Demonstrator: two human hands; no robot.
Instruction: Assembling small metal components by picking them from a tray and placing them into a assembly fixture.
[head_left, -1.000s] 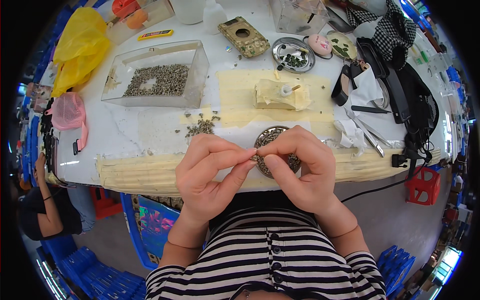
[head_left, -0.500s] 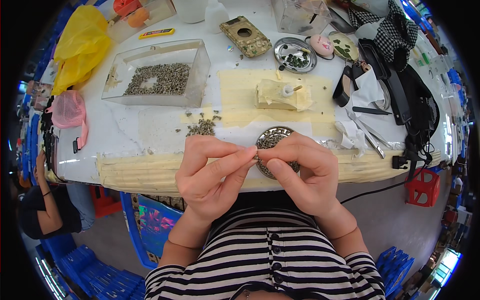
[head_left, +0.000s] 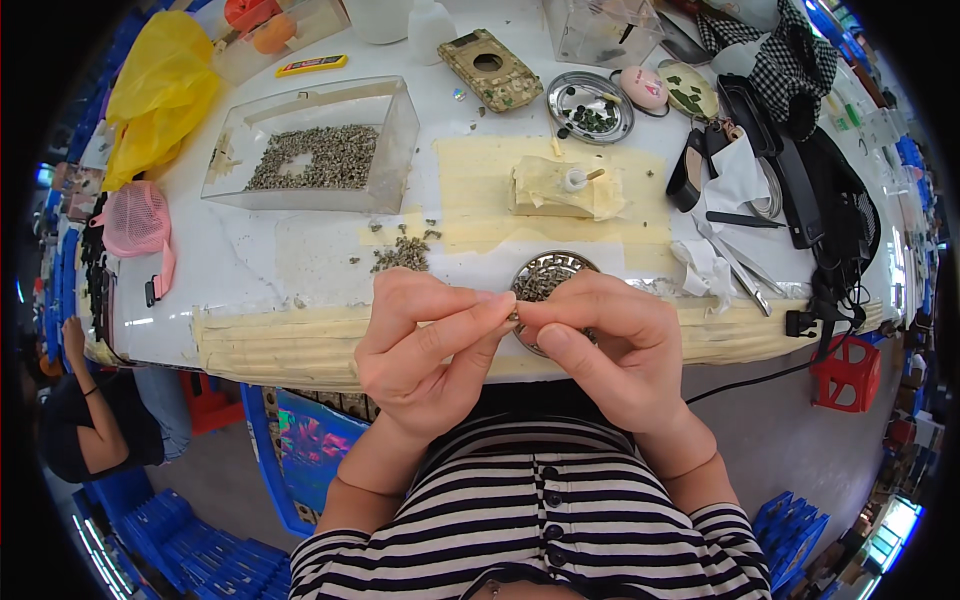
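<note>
My left hand [head_left: 428,345] is closed in a pinch at the table's front edge, its fingertips on a tiny metallic-looking piece [head_left: 514,318]. Against the same spot my right hand [head_left: 612,345] brings its bent fingers, thumb and forefinger nearly together; whether it grips the piece too is hard to see. Just beyond and partly under the hands sits a round metal dish [head_left: 522,268] full of small grey-brown pieces. A loose heap of similar small pieces [head_left: 402,252] lies on the table beyond my left hand.
A clear plastic box [head_left: 395,150] holds many more small pieces. Beyond the dish stands a tape-wrapped block [head_left: 550,192] with a stick. Tweezers [head_left: 738,265], crumpled tissue [head_left: 703,272] and black straps lie right. A yellow bag [head_left: 160,90] and another person's arm [head_left: 95,400] are left.
My right hand's thumb has opened slightly away from its forefinger, and the hand has shifted a little right. The left hand keeps its pinch almost in place.
</note>
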